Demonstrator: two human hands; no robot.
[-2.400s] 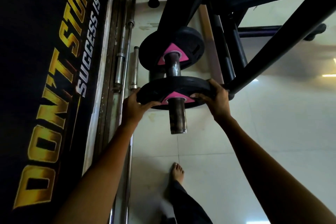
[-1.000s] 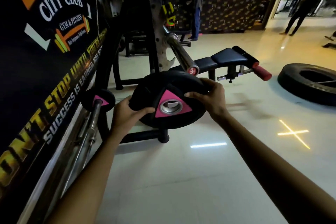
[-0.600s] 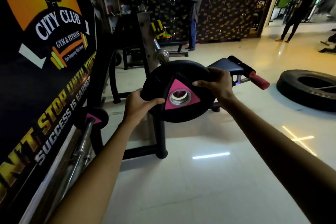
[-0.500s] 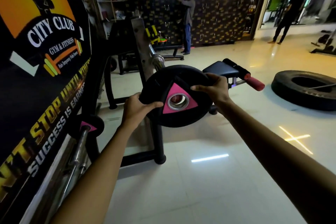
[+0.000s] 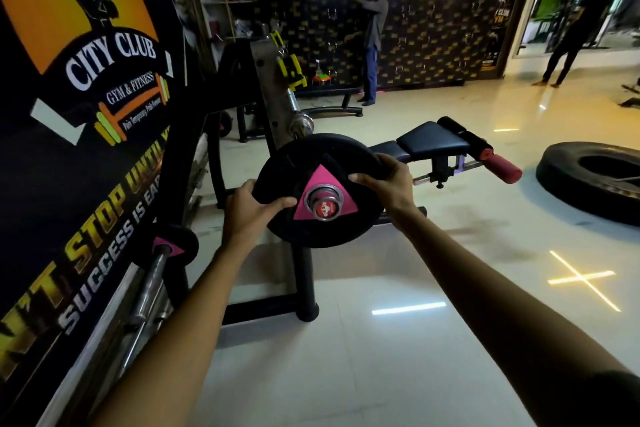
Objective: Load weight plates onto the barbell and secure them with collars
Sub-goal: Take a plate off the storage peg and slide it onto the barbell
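Loading step in hand: the black round rubber weight plate with a pink triangle at its centre (image 5: 311, 152) is upright at the near end of the steel barbell (image 5: 300, 122), which rests on the rack upright and runs away from the viewer. The bar's red end cap (image 5: 324, 208) shows through the steel-ringed hole, so the plate appears to be threaded only onto the tip of the sleeve, well short of the inner stop. Left hand (image 5: 249, 213) clamped on the plate's left rim, thumb laid across the front face, fingers curled round behind. Right hand (image 5: 389, 184) clamped on the upper right rim, thumb on the front face, fingers hooked over the edge. Both arms are stretched forward and the plate is between them. Next move, as I judge it: push evenly with both hands, keeping the plate square to the bar so the hole doesn't bind, until it seats. A collar goes on after that; none can be made out from here. A black padded bench (image 5: 429, 142) stands just beyond the plate, and a large black tyre (image 5: 561, 184) lies on the floor well to the right.
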